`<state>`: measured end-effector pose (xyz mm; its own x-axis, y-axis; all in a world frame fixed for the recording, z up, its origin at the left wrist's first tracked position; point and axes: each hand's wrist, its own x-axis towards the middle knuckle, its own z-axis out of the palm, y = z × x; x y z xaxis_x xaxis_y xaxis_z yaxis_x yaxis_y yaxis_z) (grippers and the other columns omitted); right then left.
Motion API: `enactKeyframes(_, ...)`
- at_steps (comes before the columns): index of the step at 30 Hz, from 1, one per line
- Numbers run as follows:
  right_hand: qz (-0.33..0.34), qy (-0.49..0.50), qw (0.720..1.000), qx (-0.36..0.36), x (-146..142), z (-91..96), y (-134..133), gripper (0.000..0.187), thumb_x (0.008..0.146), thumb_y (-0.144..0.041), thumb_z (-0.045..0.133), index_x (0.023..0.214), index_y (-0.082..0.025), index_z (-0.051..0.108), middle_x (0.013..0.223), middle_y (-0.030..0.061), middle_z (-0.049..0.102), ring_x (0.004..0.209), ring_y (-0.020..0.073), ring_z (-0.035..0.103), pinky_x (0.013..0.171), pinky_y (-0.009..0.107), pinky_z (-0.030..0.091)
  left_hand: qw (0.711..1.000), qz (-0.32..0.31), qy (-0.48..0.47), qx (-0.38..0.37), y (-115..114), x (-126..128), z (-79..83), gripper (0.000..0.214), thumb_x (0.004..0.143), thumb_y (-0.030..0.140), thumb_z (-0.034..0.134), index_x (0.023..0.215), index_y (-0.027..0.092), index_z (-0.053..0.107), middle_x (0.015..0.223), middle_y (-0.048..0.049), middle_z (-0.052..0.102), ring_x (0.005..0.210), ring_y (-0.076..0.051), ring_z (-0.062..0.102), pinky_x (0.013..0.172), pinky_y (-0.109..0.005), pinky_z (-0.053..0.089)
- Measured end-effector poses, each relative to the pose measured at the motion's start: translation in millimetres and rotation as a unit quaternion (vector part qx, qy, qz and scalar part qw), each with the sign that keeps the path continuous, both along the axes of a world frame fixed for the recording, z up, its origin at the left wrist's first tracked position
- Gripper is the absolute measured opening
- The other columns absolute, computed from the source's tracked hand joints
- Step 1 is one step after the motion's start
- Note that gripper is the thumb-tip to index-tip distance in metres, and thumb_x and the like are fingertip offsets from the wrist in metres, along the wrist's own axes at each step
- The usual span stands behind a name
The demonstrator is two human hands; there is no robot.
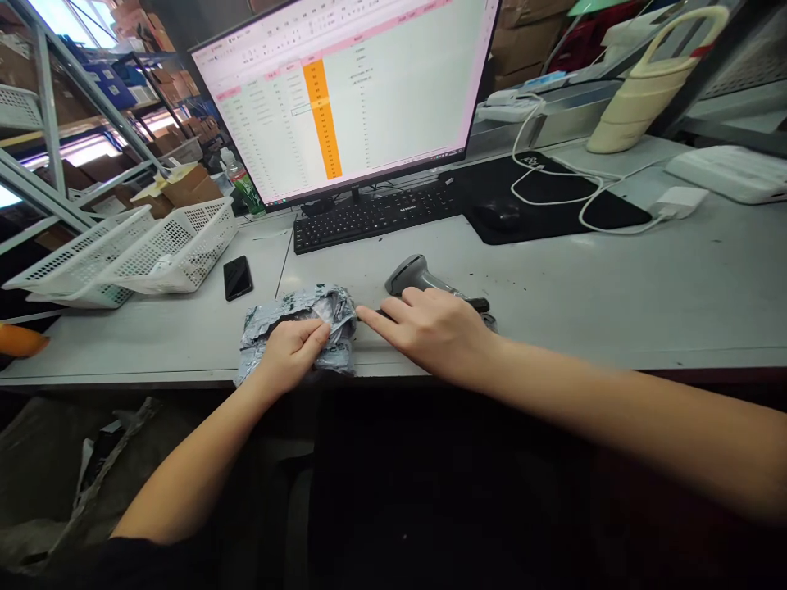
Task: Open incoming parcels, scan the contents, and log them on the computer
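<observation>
A grey plastic mailing bag (341, 356), torn open along its top with dark gaps showing, lies at the desk's front edge. My left hand (292, 352) is closed on its torn film, thumb on top. What is inside the bag cannot be made out. To the right, my right hand (434, 328) is wrapped around a slim black-handled tool (478, 305), index finger stretched along it toward the bag's right end. Its tip is mostly hidden by the finger, so its exact kind is unclear. Just behind that hand lies a grey barcode scanner (409, 272).
A monitor (393, 98) showing a spreadsheet stands behind a black keyboard (375, 215). A mouse (499, 215) rests on a black mat (553, 217) with white cables. Left are a phone (237, 278) and white baskets (184, 258); right, a cream tumbler (639, 98) and white adapter (681, 199).
</observation>
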<state>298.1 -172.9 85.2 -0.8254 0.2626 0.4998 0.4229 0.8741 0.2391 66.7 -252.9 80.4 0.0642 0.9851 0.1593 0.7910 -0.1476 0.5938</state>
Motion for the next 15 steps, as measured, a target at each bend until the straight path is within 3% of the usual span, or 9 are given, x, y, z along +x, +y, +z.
enactKeyframes(3,0.008,-0.002,0.999,-0.032,8.8,0.4,4.8,0.041,0.098,-0.005,0.041,0.12,-0.02,0.072,0.081,0.0066,0.069,0.07,0.0163,0.055,0.06,0.033,0.028,0.999,-0.014,-0.026,-0.02,-2.5,-2.0,2.8,0.045,0.096,0.047,0.04,0.061,0.022,0.028,0.058,0.0039,0.031,0.058,-0.012,0.033,0.059,-0.029,0.025)
enactKeyframes(7,-0.026,-0.007,0.987,-0.158,15.9,-23.6,3.1,0.041,0.098,-0.013,0.049,0.134,-0.026,0.064,0.093,0.0038,0.071,0.075,0.015,0.062,0.059,0.027,0.035,0.996,-0.008,0.021,-0.092,-2.3,-3.9,10.1,0.045,0.089,0.053,0.057,0.062,0.02,0.043,0.059,0.0045,0.04,0.06,-0.013,0.038,0.059,-0.028,0.026)
enactKeyframes(9,-0.082,-0.048,0.977,-0.191,12.6,-38.7,2.4,0.047,0.094,-0.007,0.051,0.137,-0.022,0.061,0.099,0.0063,0.071,0.078,0.0169,0.065,0.059,0.026,0.04,0.994,-0.005,0.046,-0.099,-2.0,-5.6,15.0,0.044,0.09,0.052,0.057,0.063,0.02,0.046,0.06,0.0044,0.042,0.061,-0.013,0.039,0.059,-0.028,0.027)
enactKeyframes(12,-0.136,-0.096,0.969,-0.182,-1.5,-49.9,6.4,0.051,0.085,0.004,0.048,0.132,-0.013,0.062,0.103,0.0139,0.07,0.088,0.0235,0.067,0.064,0.03,0.049,0.996,-0.017,0.058,-0.069,-1.9,-7.2,20.8,0.042,0.096,0.049,0.05,0.066,0.02,0.043,0.063,0.004,0.044,0.062,-0.013,0.041,0.061,-0.028,0.029)
enactKeyframes(15,-0.048,0.011,0.986,-0.161,-16.6,-40.0,10.5,0.05,0.092,-0.003,0.045,0.139,-0.012,0.056,0.124,0.0184,0.066,0.11,0.0275,0.062,0.088,0.041,0.053,0.996,-0.023,0.084,-0.026,-4.9,-6.5,22.8,0.038,0.099,0.043,0.046,0.069,0.021,0.04,0.066,0.003,0.047,0.065,-0.014,0.044,0.063,-0.028,0.031)
